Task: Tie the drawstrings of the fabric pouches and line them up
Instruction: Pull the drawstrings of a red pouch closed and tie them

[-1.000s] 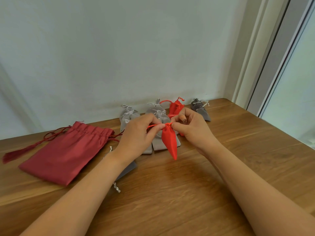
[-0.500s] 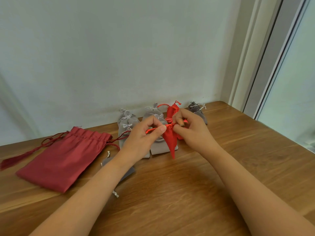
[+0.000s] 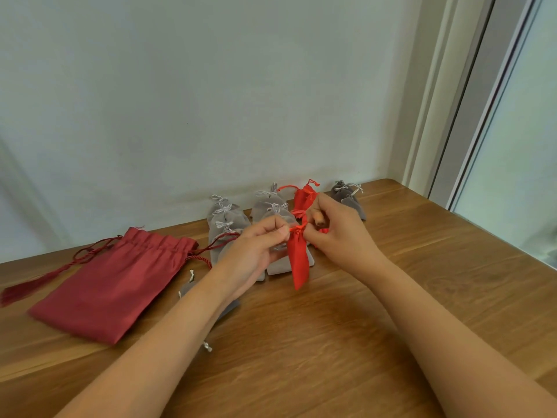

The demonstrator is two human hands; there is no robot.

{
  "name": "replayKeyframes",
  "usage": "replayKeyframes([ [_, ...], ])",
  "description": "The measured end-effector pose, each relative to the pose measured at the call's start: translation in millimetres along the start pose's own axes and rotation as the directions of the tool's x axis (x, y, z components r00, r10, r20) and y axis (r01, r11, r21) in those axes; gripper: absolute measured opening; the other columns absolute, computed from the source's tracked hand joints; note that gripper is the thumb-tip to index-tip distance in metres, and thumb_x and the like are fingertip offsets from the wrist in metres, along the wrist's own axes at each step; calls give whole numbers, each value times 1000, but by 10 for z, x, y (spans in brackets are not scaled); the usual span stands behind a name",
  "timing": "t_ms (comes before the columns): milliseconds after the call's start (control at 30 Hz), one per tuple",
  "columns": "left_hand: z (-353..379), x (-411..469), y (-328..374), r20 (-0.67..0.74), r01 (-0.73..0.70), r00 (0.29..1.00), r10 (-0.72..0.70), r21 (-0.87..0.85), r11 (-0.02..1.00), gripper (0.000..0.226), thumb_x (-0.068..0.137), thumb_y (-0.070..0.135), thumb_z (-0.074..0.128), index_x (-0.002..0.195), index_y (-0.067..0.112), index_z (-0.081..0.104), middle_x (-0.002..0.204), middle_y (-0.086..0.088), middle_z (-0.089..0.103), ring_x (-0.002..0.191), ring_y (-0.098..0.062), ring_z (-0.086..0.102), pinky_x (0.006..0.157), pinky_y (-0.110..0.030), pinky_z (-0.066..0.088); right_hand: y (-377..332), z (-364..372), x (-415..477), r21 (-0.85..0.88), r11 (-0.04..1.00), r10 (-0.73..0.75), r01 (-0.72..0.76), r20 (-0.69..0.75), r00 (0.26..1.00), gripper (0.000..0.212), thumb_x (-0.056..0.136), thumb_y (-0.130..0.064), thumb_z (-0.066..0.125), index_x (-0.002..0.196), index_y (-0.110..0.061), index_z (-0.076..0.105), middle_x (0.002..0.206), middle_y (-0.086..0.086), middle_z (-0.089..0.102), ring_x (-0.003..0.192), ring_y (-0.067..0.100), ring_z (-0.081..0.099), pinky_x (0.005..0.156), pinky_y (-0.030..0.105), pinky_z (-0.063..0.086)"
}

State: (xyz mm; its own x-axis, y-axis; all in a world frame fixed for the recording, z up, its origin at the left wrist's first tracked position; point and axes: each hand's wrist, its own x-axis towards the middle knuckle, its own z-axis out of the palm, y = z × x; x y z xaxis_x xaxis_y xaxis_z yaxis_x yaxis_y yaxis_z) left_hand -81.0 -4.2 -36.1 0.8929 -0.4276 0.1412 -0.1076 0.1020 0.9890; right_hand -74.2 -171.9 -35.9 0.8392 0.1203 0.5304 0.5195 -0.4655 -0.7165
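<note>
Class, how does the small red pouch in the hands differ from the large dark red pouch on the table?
The small red pouch hangs cinched between left hand and right hand; the large dark red pouch lies flat on the table. The small pouch is scarlet, the large one maroon. The small pouch's cord is thin, the large one's thick and tasselled. Both are drawstring pouches.

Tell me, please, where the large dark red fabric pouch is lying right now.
In the head view, the large dark red fabric pouch lies flat on the wooden table at the left, left of the small grey fabric pouches.
</note>
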Motion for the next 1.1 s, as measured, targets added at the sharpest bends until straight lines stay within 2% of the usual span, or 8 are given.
replayKeyframes([
  [100,-9,-3,-7,-25,-15,1000,17,66,998,23,97,13,49,76,14,56,92,-8,59,92,-14,63,85,-28,51,2,14,-13,13,999,29,-29,-9,1000,33,77,4,58,69,-20,37,75,13,52,71,28,48,66,40,43],
  [200,-56,2,18,-66,-37,997,49,177,984,20,87,24,58,68,26,65,95,-9,64,102,-25,61,96,-39,49,-20,-18,14,259,954,160,-153,-9,987,31,80,10,56,72,-16,41,81,18,52,67,22,51,62,32,47],
  [400,-73,-3,73,-43,-16,999,21,116,993,28,79,18,53,55,26,64,80,8,69,93,-9,65,88,-27,48,-79,-67,33,695,664,216,-274,173,961,33,86,19,49,79,-11,40,74,7,53,64,11,61,64,22,54],
  [600,-75,31,26,-143,17,990,0,119,993,23,95,8,51,76,11,65,86,-1,69,87,-13,66,78,-26,56,-55,-36,49,645,692,279,-324,175,944,10,91,-5,60,92,-8,51,84,4,60,66,6,64,64,22,55],
  [667,-65,52,-15,-242,22,970,-4,74,997,18,95,11,53,84,7,66,97,-8,70,92,-16,66,79,-28,58,-40,-11,36,553,742,302,-378,227,926,24,85,-19,70,103,-9,56,90,4,65,73,6,67,66,23,55],
  [833,-83,69,-83,-290,4,956,51,185,983,16,95,20,55,92,13,69,103,-8,70,100,-17,66,85,-25,54,21,-33,51,309,901,301,-304,59,952,24,85,-1,66,101,-18,63,77,2,66,68,14,63,57,22,48],
  [933,-163,51,-152,-248,-5,949,195,606,795,15,94,23,58,94,25,73,102,13,69,99,-3,60,79,-6,41,129,-241,137,348,846,460,-403,-96,883,20,85,1,56,88,-15,67,74,0,61,63,7,53,54,20,40],
  [1100,-261,40,-314,-154,84,981,115,881,466,13,91,22,61,99,28,70,118,11,58,106,-2,43,79,-14,29,435,-372,140,232,732,673,-641,-94,734,24,81,3,50,66,-14,58,65,4,50,61,16,39,53,27,27],
])
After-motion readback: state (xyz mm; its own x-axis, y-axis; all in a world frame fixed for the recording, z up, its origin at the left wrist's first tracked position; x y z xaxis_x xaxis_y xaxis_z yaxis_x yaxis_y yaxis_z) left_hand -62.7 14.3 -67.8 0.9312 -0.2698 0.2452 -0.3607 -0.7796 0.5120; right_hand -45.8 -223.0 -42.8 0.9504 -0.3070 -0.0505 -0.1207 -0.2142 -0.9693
